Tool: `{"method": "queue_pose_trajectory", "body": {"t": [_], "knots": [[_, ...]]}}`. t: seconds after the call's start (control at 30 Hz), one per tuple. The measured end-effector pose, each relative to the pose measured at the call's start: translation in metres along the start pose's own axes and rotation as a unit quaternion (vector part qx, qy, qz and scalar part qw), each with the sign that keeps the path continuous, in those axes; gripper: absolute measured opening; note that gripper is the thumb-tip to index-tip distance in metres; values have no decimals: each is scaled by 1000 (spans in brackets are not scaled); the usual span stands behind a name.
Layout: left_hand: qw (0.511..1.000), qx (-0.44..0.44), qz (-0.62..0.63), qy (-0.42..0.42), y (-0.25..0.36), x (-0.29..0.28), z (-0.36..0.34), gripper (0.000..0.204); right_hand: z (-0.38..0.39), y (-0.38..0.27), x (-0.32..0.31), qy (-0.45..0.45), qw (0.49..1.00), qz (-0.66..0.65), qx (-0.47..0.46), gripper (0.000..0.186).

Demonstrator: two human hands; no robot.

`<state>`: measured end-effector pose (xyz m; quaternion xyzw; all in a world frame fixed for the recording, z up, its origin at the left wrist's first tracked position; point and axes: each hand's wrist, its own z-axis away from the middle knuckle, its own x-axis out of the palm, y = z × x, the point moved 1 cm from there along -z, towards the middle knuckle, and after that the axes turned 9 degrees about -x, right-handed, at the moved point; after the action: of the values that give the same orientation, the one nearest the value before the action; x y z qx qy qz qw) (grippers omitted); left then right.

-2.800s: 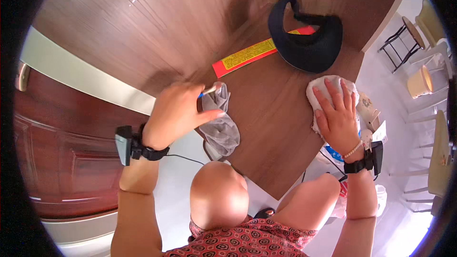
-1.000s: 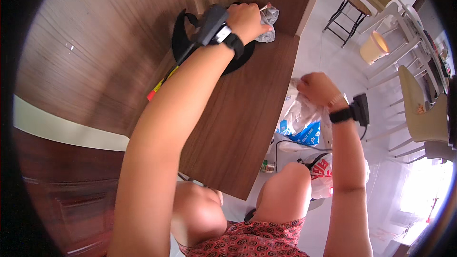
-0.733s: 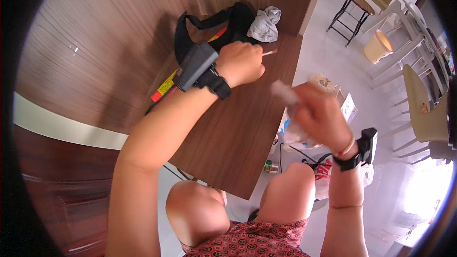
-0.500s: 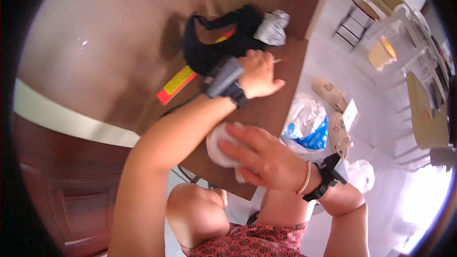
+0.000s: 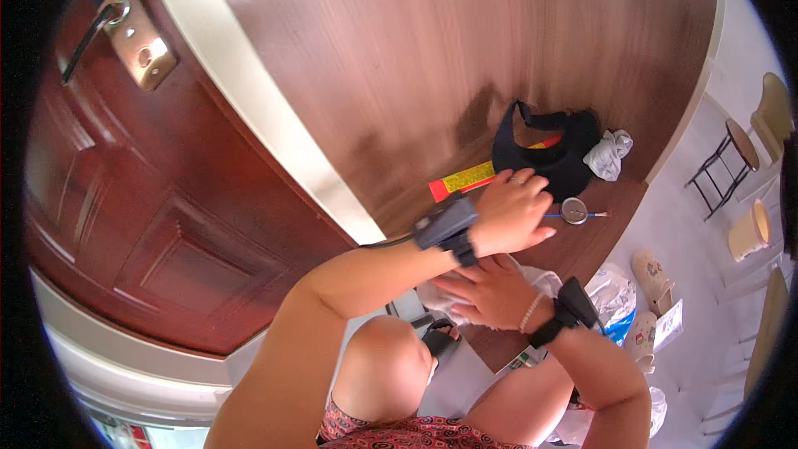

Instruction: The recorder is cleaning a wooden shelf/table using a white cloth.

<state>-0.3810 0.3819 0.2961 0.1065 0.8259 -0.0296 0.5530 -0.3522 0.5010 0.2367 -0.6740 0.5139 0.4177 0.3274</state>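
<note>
On the brown wooden desk, my left hand [image 5: 515, 209] rests beside the black visor [image 5: 565, 166], fingers apart and slightly bent. To its right lie a thin blue brush [image 5: 600, 214] and a small round metal lid [image 5: 573, 209]. Below, my right hand [image 5: 495, 295] is spread over a pale cloth [image 5: 443, 298] near the desk's front edge, partly under my left arm. A red-and-yellow strip [image 5: 457, 183] runs under the visor. A crumpled grey cloth [image 5: 608, 154] sits at the visor's right.
A dark red door [image 5: 191, 254] with a handle is at left. The back panel [image 5: 449, 25] rises behind the desk. Beside the desk on the floor are bags [image 5: 611, 299] and slippers [image 5: 652, 283]. A stool [image 5: 740, 141], a cream bucket [image 5: 748, 233] and chairs stand at right.
The grey cloth has moved from the front left to beside the visor. My right hand has brought the pale cloth leftward and nearer. The lid now shows, and the view has turned left.
</note>
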Motion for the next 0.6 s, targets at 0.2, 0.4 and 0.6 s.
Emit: {"method": "queue_pose_trajectory", "body": {"t": [0.2,0.4,0.6], "knots": [[993,-113,0,18,-33,-39,102,41,-48,30,62,-7,998,-29,51,54],[956,-274,75,-73,-34,-75,189,41,-61,24,63,-39,995,-79,-40,47],[945,-220,29,-240,-24,-113,205,41,-43,-2,44,25,980,-167,-106,40]]}}
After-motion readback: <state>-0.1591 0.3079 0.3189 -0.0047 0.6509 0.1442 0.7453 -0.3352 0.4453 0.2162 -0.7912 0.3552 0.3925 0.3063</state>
